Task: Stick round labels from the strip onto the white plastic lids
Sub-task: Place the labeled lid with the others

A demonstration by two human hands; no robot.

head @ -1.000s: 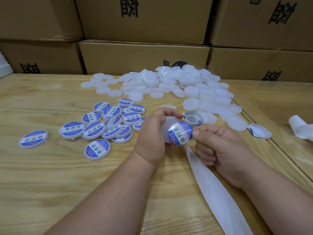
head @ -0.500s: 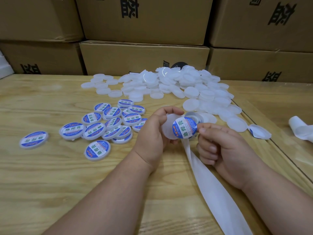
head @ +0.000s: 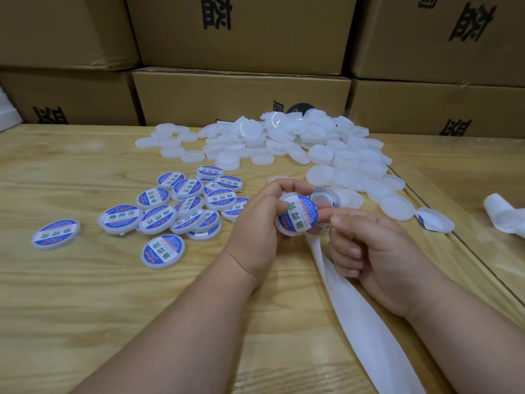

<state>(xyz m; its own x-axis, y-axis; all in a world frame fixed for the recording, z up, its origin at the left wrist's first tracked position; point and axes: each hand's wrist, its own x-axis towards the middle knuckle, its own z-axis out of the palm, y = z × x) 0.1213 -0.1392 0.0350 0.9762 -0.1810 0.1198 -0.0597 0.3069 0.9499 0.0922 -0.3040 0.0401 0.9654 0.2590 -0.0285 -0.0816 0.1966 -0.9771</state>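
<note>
Since the earlier frame the label (head: 298,216) has been laid flatter on the lid (head: 287,231), gripped by the left hand (head: 255,226) mid-desk. The right hand (head: 366,245), curled, pinches the strip (head: 349,302), which runs toward the desk's near edge.

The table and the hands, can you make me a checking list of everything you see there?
Surface: wooden table, pale grain.
Job's things: lid in hand, label on top; labelled lids on the left; plain lids heaped at the back; white strip trails toward the viewer.
Clutter: crumpled white backing at the right edge.
Grippers: left hand grips the lid; right hand, curled, a fingertip touching the lid's edge.
Cables: nothing seen.
Surroundings: stacked cardboard boxes behind.
</note>
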